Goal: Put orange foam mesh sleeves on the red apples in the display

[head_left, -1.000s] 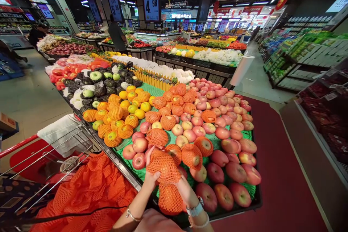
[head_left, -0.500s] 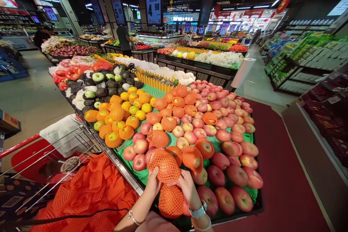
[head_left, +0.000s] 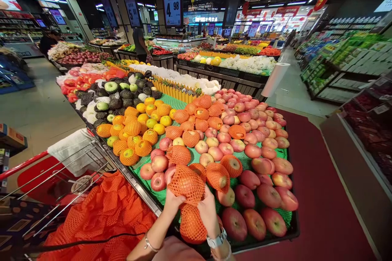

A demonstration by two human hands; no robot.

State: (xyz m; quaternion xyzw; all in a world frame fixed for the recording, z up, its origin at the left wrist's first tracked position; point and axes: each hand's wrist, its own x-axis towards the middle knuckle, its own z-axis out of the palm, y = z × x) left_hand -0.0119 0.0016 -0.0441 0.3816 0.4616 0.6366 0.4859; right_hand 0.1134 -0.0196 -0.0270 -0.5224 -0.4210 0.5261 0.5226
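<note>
Grasped by left hand and right hand, one round, orange-foam-netted fruit apparently undergoes wrapping adjustment, next requiring even two-handed tension.

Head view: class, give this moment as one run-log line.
left hand: holding netted fruit; right hand: holding same fruit; nearby: another netted fruit, loose orange nets

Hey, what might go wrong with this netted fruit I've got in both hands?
The netted fruit, held between your left hand and right hand, might slip and bruise against the lower netted fruit just beneath. Also, the bare apples sit close by your left hand, so a nudge could perhaps set one rolling.
</note>
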